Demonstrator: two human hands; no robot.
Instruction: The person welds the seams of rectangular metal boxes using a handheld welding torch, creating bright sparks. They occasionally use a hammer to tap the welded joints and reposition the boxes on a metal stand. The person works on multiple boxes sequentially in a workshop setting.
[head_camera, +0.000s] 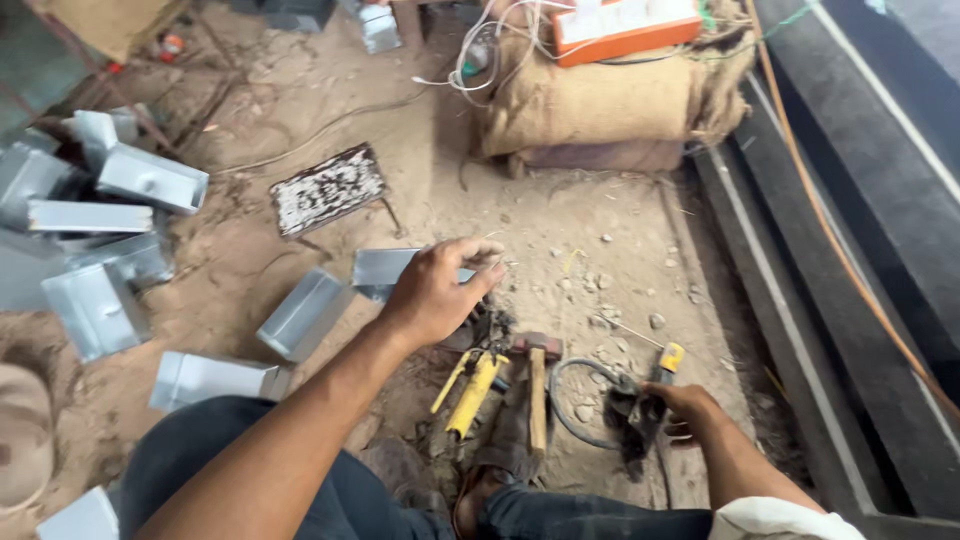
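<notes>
Left hand (437, 290) hovered over sheet-metal channel piece (385, 268) on dirt floor (560, 230), fingers (480, 250) spread loose, gripping nothing. Right hand (690, 408) closed round dark electrode holder (635, 415) with cable loop (570, 400). I judged channel light, stiff, sharp-edged; best taken by folded flange, not cut end. Hammer (538, 385) and yellow clamp tool (472, 388) lay between hands. More channel pieces (130, 200) piled well left. Channel partly hidden under left hand; I couldn't make out holder tip.
</notes>
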